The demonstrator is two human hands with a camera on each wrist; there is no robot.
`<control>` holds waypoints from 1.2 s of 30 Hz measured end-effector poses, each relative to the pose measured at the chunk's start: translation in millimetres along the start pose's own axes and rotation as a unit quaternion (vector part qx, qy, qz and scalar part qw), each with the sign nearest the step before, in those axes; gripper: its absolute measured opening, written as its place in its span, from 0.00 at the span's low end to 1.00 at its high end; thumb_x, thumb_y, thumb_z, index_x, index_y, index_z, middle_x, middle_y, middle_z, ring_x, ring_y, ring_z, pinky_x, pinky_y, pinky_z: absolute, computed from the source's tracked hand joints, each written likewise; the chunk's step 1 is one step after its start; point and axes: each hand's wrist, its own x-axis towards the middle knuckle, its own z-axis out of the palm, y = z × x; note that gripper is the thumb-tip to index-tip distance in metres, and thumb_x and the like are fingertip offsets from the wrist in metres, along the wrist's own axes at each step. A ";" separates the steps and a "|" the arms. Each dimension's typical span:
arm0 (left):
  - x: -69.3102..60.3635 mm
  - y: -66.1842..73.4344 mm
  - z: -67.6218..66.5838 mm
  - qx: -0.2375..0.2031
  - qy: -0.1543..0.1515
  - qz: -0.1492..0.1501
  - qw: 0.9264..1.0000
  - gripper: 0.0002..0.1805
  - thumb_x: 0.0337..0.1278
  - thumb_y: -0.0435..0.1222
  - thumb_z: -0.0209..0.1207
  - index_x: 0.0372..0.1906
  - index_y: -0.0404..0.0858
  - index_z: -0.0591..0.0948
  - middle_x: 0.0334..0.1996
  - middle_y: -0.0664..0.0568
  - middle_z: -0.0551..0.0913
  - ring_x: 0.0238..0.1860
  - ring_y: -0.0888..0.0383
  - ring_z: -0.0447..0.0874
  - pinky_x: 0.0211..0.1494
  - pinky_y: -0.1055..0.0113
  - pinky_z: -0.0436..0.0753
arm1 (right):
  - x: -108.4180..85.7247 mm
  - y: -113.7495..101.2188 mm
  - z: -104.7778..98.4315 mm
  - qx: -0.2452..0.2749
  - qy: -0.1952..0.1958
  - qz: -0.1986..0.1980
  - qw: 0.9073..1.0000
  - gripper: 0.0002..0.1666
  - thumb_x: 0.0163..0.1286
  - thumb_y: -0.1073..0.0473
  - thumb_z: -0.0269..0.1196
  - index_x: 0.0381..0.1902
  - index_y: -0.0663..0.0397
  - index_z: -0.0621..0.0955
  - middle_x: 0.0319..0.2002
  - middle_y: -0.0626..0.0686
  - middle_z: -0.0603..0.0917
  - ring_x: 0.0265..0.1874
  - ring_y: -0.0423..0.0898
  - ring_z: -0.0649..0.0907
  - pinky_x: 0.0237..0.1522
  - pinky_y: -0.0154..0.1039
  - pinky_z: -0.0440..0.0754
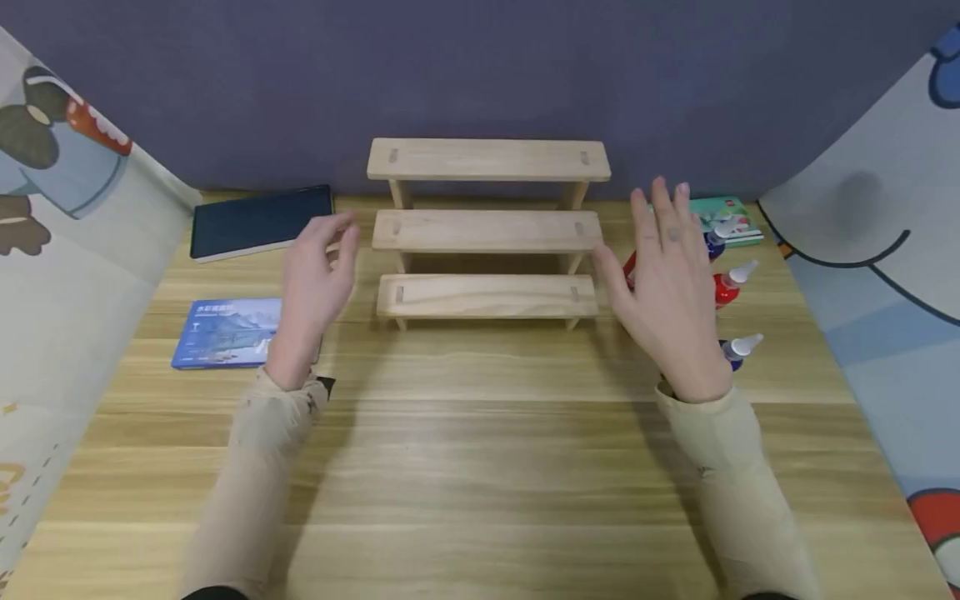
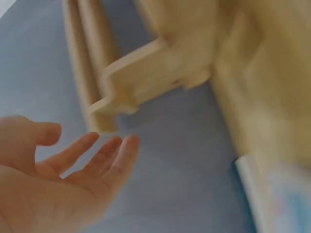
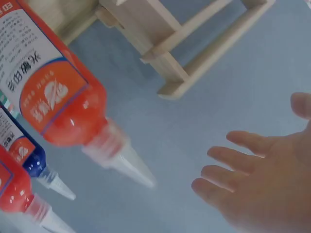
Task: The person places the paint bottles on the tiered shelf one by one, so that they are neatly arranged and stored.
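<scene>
A three-step wooden rack (image 1: 487,297) stands at the back middle of the table. To its left my left hand (image 1: 318,267) hovers with loosely bent fingers. The left wrist view shows that hand (image 2: 63,184) holding nothing, apart from the rack (image 2: 146,73). On the other side, my right hand (image 1: 667,292) is raised palm down, fingers straight and thumb spread toward the rack. Its palm partly hides a red ink bottle (image 1: 630,268). In the right wrist view, the red bottle (image 3: 77,116) stands clear of the fingers, and the hand (image 3: 267,179) grips nothing.
More nozzle-tipped bottles stand at the right: a red one (image 1: 724,290) and blue ones (image 1: 715,243). Behind them lies a green box or booklet (image 1: 731,218). At the left are a dark-covered book or tablet (image 1: 258,221) and a blue picture pad (image 1: 225,333). Panels enclose the table.
</scene>
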 end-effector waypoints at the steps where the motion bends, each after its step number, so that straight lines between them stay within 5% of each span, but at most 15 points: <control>1: 1.0 -4.8 4.0 -0.024 -0.004 -0.014 1.000 0.21 0.86 0.36 0.52 0.69 0.27 0.79 0.63 0.34 0.81 0.60 0.38 0.84 0.67 0.49 0.87 | -2.1 0.1 -2.7 0.011 0.006 -0.003 1.000 0.46 0.85 0.37 0.52 0.84 0.65 0.61 0.85 0.64 0.54 0.85 0.56 0.44 0.88 0.56 0.41; 5: 2.8 -17.0 16.9 -0.077 -0.034 -0.059 0.995 0.22 0.86 0.35 0.52 0.72 0.28 0.77 0.62 0.34 0.83 0.54 0.37 0.89 0.59 0.60 0.91 | -14.3 2.9 -17.8 0.075 0.028 -0.005 0.997 0.42 0.86 0.38 0.52 0.79 0.67 0.68 0.81 0.66 0.63 0.84 0.61 0.52 0.87 0.60 0.47; 10: 1.5 -21.0 26.5 -0.111 -0.034 -0.059 0.992 0.21 0.85 0.33 0.53 0.73 0.30 0.77 0.52 0.33 0.87 0.47 0.36 0.90 0.54 0.55 0.93 | -34.5 13.8 -39.7 0.147 0.077 0.010 0.986 0.36 0.86 0.41 0.54 0.74 0.65 0.76 0.74 0.64 0.75 0.76 0.64 0.69 0.82 0.62 0.62; 13: 2.5 -21.0 29.8 -0.130 -0.016 -0.059 0.990 0.19 0.84 0.32 0.54 0.70 0.30 0.80 0.48 0.32 0.88 0.44 0.37 0.90 0.52 0.55 0.94 | -48.0 25.6 -51.0 0.164 0.109 0.025 0.980 0.32 0.87 0.43 0.54 0.73 0.60 0.78 0.71 0.62 0.79 0.67 0.62 0.76 0.75 0.42 0.70; 15: 3.2 -22.1 31.6 -0.147 -0.006 -0.064 0.987 0.18 0.84 0.31 0.55 0.69 0.29 0.81 0.46 0.31 0.88 0.42 0.39 0.90 0.50 0.57 0.94 | -56.7 36.0 -54.9 0.177 0.130 0.030 0.975 0.29 0.88 0.46 0.53 0.72 0.60 0.80 0.69 0.55 0.81 0.64 0.52 0.78 0.69 0.31 0.70; 19: 2.8 -25.1 33.5 -0.185 0.005 -0.079 0.979 0.18 0.83 0.31 0.56 0.67 0.28 0.81 0.46 0.28 0.87 0.38 0.46 0.90 0.48 0.62 0.94 | -73.3 55.6 -57.5 0.191 0.143 0.054 0.969 0.25 0.88 0.52 0.53 0.71 0.60 0.80 0.67 0.46 0.81 0.62 0.39 0.77 0.66 0.22 0.68; 26: 1.1 -27.3 34.5 -0.241 0.029 -0.094 0.965 0.18 0.82 0.31 0.58 0.67 0.25 0.80 0.46 0.27 0.86 0.35 0.58 0.90 0.45 0.67 0.93 | -104.6 79.9 -55.8 0.176 0.026 0.165 0.970 0.30 0.87 0.54 0.50 0.82 0.54 0.68 0.77 0.66 0.69 0.74 0.72 0.68 0.77 0.29 0.57; 28: 2.2 -27.4 35.7 -0.245 0.033 -0.095 0.964 0.18 0.81 0.30 0.58 0.66 0.25 0.80 0.45 0.27 0.86 0.34 0.60 0.90 0.46 0.66 0.94 | -111.2 89.0 -53.3 0.185 -0.003 0.163 0.969 0.33 0.87 0.56 0.52 0.84 0.57 0.63 0.79 0.69 0.65 0.76 0.73 0.64 0.79 0.28 0.55; 33: 4.3 -28.4 37.8 -0.247 0.034 -0.097 0.964 0.18 0.81 0.30 0.58 0.66 0.24 0.81 0.45 0.26 0.86 0.34 0.62 0.89 0.45 0.67 0.94 | -120.3 106.6 -44.5 0.198 -0.075 0.157 0.965 0.41 0.84 0.60 0.60 0.86 0.62 0.55 0.77 0.75 0.62 0.76 0.70 0.63 0.64 0.10 0.58; 36: 4.4 -28.7 38.6 -0.244 0.032 -0.096 0.964 0.17 0.81 0.30 0.58 0.65 0.24 0.81 0.45 0.26 0.86 0.33 0.62 0.89 0.45 0.68 0.94 | -123.1 114.1 -38.2 0.196 -0.099 0.147 0.965 0.41 0.83 0.62 0.62 0.84 0.64 0.57 0.73 0.75 0.68 0.72 0.51 0.70 0.56 0.07 0.64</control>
